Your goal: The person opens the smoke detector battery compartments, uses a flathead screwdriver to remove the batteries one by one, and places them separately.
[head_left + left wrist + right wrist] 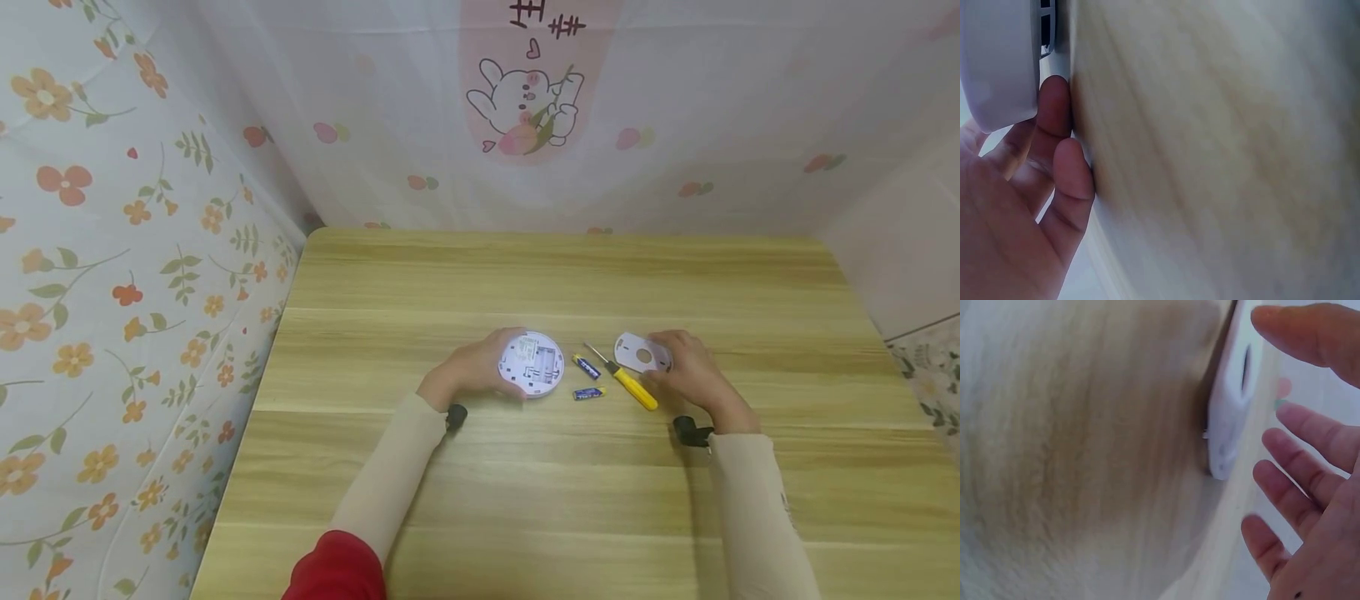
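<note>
My left hand (478, 364) grips the left side of a white round smoke detector (531, 367), whose back and open battery compartment face up. In the left wrist view its white side wall (1000, 62) sits against the fingers, with the fingertips (1074, 169) low by the table. At the right, my right hand (692, 372) is by the end of a white mounting plate (632, 351) with a round hole. The right wrist view has these fingers (1297, 500) spread apart, the thumb close to the plate (1229, 419); whether it touches is unclear.
Between the hands lie two blue batteries, one tilted (587, 367) and one nearly level (589, 393). A yellow-handled screwdriver (636, 390) lies beside them, its shaft pointing up-left. The wood-grain table (525, 517) meets a patterned curtain (360, 167) at the back.
</note>
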Available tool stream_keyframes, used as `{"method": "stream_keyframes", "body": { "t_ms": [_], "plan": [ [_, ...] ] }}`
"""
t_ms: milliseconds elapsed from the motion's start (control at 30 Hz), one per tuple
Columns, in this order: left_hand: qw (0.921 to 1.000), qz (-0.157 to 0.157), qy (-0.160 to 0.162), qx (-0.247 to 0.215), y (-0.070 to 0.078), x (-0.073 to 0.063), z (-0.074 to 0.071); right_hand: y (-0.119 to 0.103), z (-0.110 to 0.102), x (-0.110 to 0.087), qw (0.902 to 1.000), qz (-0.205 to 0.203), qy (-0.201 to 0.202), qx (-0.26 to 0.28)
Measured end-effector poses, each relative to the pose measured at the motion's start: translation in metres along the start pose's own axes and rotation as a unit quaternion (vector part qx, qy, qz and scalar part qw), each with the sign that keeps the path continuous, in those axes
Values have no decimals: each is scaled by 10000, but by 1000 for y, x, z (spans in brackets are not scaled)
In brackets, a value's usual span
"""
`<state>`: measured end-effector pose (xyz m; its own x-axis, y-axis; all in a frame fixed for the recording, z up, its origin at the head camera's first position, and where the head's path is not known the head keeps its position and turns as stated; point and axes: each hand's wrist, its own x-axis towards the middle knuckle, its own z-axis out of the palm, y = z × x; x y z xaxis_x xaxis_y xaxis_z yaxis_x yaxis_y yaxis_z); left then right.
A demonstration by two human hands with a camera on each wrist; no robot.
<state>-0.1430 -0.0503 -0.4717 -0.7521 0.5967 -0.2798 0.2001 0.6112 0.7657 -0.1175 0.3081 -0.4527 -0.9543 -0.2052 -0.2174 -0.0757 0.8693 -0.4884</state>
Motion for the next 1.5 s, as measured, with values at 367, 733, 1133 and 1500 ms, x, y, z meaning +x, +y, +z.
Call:
{"method": "stream_keyframes", "body": {
  "t_ms": [367, 733, 1133, 1500],
  "plan": [
    [10000, -28, 22, -3, 0, -1, 1, 6, 7, 5, 9992, 333, -234, -35],
    [10000, -65, 18, 18, 0, -1, 0, 2, 8, 8, 9991, 330, -230, -126],
    [10000, -14, -4, -22, 2, -2, -1, 5, 10, 6, 9990, 383, -207, -71],
    [10000, -29, -10, 45, 2, -2, -1, 4, 4, 3, 9991, 371, -164, 106]
  ]
}}
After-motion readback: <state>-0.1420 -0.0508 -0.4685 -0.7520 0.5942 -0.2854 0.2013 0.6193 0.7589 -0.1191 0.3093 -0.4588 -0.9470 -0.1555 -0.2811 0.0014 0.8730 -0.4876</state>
